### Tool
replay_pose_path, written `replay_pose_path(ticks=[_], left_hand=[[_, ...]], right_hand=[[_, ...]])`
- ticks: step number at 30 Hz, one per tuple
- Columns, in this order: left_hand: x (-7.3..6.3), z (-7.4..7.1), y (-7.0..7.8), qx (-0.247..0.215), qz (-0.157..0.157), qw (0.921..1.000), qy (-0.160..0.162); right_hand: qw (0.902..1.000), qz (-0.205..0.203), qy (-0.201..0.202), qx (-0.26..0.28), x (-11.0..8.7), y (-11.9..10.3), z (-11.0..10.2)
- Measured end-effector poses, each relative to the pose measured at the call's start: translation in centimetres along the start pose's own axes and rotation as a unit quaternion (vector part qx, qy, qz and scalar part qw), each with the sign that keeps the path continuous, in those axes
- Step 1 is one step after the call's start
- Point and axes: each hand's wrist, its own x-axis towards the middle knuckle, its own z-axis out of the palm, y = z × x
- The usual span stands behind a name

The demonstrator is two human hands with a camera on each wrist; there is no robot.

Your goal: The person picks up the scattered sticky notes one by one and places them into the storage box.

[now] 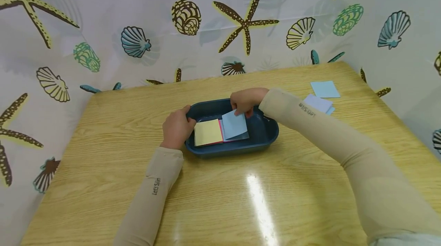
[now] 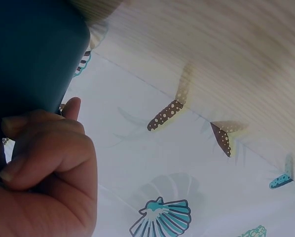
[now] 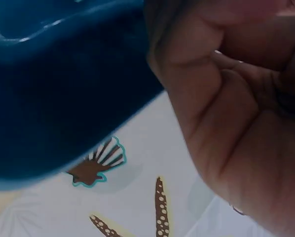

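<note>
A dark blue oval tray [image 1: 231, 150] stands on the wooden table, holding a pad of yellow sticky notes [image 1: 208, 132] and a blue pad beside it. My left hand [image 1: 176, 127] grips the tray's left end, thumb over the rim; in the left wrist view its curled fingers [image 2: 49, 153] lie against the tray's side. Inside the tray, my right hand [image 1: 246, 100] pinches the top edge of a light blue sticky note [image 1: 235, 125], which tilts up over the blue pad. The right wrist view shows that hand [image 3: 226, 103] close by the tray wall, the note out of sight.
Toward the table's right back lie a light blue note [image 1: 325, 89] and a small overlapping group of lilac and blue notes [image 1: 318, 103], near the right forearm. A cloth [image 1: 206, 58] printed with shells and starfish hangs behind the table [image 1: 120, 154].
</note>
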Motion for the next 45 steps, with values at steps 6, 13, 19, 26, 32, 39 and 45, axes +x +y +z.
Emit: replay_pose_path(ticks=[6, 13, 19, 26, 32, 39, 45], left_hand=[[0.0, -0.1, 0.1, 0.003, -0.005, 1.0000, -0.002], [0.0, -0.2, 0.2, -0.001, -0.005, 1.0000, -0.002], [0.0, -0.1, 0.1, -0.001, -0.006, 1.0000, -0.005], [0.1, 0.0, 0.1, -0.001, -0.007, 1.0000, -0.002], [0.1, 0.0, 0.1, -0.001, -0.006, 1.0000, -0.001], [0.1, 0.1, 0.1, 0.001, -0.005, 1.0000, -0.002], [0.0, 0.2, 0.0, -0.001, -0.004, 1.0000, -0.006]], right_hand=[[0.9998, 0.007, -0.007, -0.018, 1.0, 0.0, 0.7], [0.9994, 0.027, 0.004, -0.022, 1.8, -0.2, 1.6], [0.9982, 0.052, 0.007, -0.028, 2.2, -0.6, 2.2], [0.9974, 0.057, 0.018, -0.040, 2.4, -1.0, 2.7], [0.9940, 0.064, 0.061, -0.065, 2.1, -1.5, 3.3], [0.9908, 0.064, 0.086, -0.082, 1.3, -1.6, 3.5], [0.9951, -0.008, 0.096, -0.024, -1.2, -1.2, 2.3]])
